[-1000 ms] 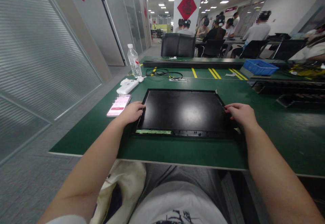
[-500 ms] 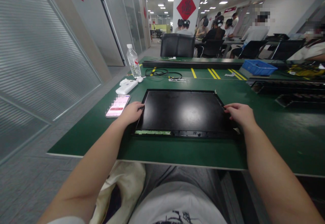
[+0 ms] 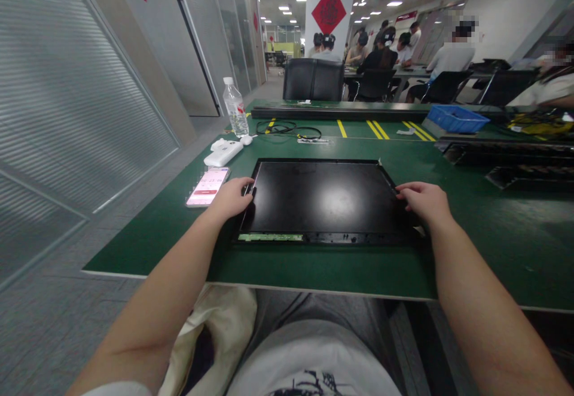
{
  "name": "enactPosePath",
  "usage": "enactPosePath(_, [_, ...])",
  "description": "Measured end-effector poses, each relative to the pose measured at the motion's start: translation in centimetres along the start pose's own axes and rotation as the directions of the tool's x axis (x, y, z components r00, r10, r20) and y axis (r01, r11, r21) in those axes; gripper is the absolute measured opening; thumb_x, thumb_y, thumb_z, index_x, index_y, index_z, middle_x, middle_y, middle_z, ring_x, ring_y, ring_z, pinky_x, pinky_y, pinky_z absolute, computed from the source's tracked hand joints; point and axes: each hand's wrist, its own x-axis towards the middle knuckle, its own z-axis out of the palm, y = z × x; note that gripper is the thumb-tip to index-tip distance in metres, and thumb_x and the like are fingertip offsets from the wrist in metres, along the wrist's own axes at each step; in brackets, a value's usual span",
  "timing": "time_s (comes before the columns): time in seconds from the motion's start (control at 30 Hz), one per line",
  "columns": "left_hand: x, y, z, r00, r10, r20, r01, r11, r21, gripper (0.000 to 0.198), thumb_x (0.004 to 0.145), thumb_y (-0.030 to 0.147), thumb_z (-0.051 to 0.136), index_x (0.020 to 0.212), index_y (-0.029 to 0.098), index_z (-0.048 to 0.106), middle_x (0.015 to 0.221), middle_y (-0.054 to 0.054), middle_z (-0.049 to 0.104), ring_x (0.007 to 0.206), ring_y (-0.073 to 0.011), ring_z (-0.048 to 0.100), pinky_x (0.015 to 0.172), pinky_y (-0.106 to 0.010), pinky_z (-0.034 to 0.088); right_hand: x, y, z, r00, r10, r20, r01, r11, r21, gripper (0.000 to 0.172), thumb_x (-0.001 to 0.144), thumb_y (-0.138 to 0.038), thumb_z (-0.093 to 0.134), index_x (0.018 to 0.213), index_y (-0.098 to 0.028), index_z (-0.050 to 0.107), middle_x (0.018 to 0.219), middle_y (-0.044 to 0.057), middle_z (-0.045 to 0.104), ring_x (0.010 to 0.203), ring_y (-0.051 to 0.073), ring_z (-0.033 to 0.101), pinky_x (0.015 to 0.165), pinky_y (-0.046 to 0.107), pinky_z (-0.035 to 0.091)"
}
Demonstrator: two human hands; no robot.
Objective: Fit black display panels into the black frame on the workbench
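A black flat display panel [image 3: 309, 195] lies screen up on the green table [image 3: 314, 267], its dark frame around it. Along its near edge, at the left, runs a green circuit strip [image 3: 270, 237]. My left hand [image 3: 234, 197] grips the panel's left edge, thumb and fingers closed on the frame. On the opposite side my right hand [image 3: 425, 202] pinches the right edge, fingers bent around it. What the fingertips do beneath the frame is hidden.
Left of the panel lie a phone [image 3: 207, 186] and a white device [image 3: 223, 153], with a water bottle [image 3: 235, 107] behind. A black cable [image 3: 287, 129] is beyond the panel. Far right are a blue bin [image 3: 456, 119] and dark metal strips [image 3: 529, 174]. Several people sit in the background.
My left hand has shifted very slightly over the panel's left edge, its thumb now a little further onto the frame. The right hand and the panel look almost unmoved.
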Motion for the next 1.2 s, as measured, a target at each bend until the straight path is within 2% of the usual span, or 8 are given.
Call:
enactPosePath(0.23, [0.3, -0.43, 0.23, 0.997, 0.078, 0.007, -0.078, 0.997, 0.026, 0.051, 0.083, 0.019, 0.056, 0.128, 0.016, 0.079, 0.138, -0.013, 0.073, 0.13, -0.0309, 0.067, 0.115, -0.036, 0.049, 0.68, 0.78, 0.2, 1.0, -0.021, 0.002, 0.021, 0.999, 0.033, 0.025, 0.072, -0.02, 0.065, 0.09, -0.022, 0.082, 0.081, 0.005, 0.079, 0.049, 0.014, 0.059, 0.058, 0.03, 0.056])
enactPosePath(0.47, [0.03, -0.03, -0.17, 0.999, 0.039, 0.025, -0.04, 0.999, 0.037, 0.049, 0.084, 0.022, 0.056, 0.127, 0.018, 0.081, 0.132, -0.011, 0.076, 0.122, -0.0306, 0.071, 0.108, -0.033, 0.054, 0.48, 0.54, 0.19, 1.0, 0.004, -0.009, -0.003, 0.996, 0.085, 0.02, 0.075, -0.023, 0.068, 0.088, -0.021, 0.082, 0.078, 0.005, 0.078, 0.049, 0.013, 0.058, 0.054, 0.027, 0.052])
enactPosePath(0.77, [0.05, -0.17, -0.16, 0.999, 0.043, 0.011, -0.043, 0.999, 0.0, 0.047, 0.081, 0.022, 0.059, 0.121, 0.024, 0.084, 0.131, -0.008, 0.077, 0.122, -0.0336, 0.071, 0.109, -0.038, 0.054, 0.55, 0.4, 0.21, 1.0, 0.025, -0.009, -0.024, 0.996, 0.089, 0.016, 0.075, -0.024, 0.069, 0.084, -0.02, 0.082, 0.079, 0.007, 0.079, 0.054, 0.015, 0.061, 0.053, 0.027, 0.052])
enactPosePath(0.87, [0.07, -0.19, -0.1, 0.999, 0.052, 0.014, -0.052, 0.999, 0.002, 0.048, 0.081, 0.022, 0.058, 0.122, 0.022, 0.083, 0.132, -0.01, 0.077, 0.123, -0.0337, 0.071, 0.11, -0.038, 0.053, 0.53, 0.52, 0.24, 1.0, 0.013, -0.018, -0.011, 0.995, 0.099, 0.015, 0.075, -0.025, 0.07, 0.084, -0.02, 0.081, 0.078, 0.007, 0.079, 0.053, 0.015, 0.06, 0.052, 0.027, 0.052])
enactPosePath(1.2, [0.24, -0.64, 0.07, 0.998, 0.067, 0.014, -0.067, 0.998, 0.005, 0.052, 0.08, 0.019, 0.057, 0.125, 0.023, 0.082, 0.138, -0.007, 0.075, 0.129, -0.0312, 0.068, 0.114, -0.036, 0.05, 0.58, 0.69, 0.43, 1.0, 0.021, 0.011, -0.023, 0.991, 0.132, 0.018, 0.076, -0.025, 0.068, 0.088, -0.019, 0.081, 0.081, 0.008, 0.079, 0.052, 0.014, 0.058, 0.052, 0.027, 0.049])
